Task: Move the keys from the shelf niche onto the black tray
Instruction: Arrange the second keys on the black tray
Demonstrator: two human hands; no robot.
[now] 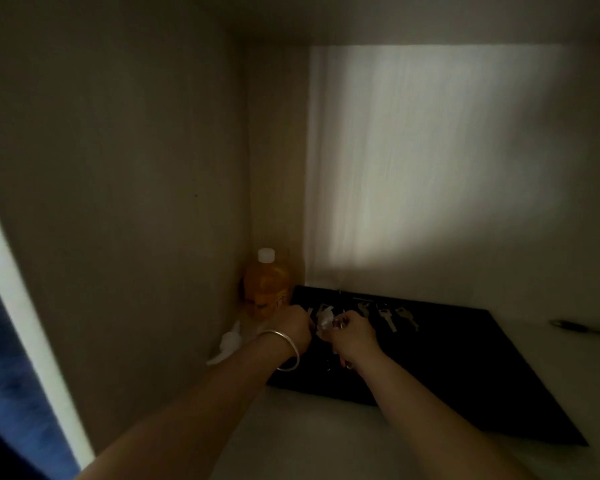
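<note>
A flat black tray lies on the floor of a dim shelf niche. Three keys rest in a row near its far edge, one key leftmost, another key beside it and a brass key on the right. My left hand, with a silver bangle on the wrist, and my right hand meet over the tray's far left part. Both pinch a small pale, shiny bundle between them. It looks like keys with a clear wrapper, but the dim light hides the detail.
An orange bottle with a white cap stands in the back left corner. Crumpled white paper lies left of the tray. A dark slim object lies on the shelf at the far right. The niche walls close in at left and back.
</note>
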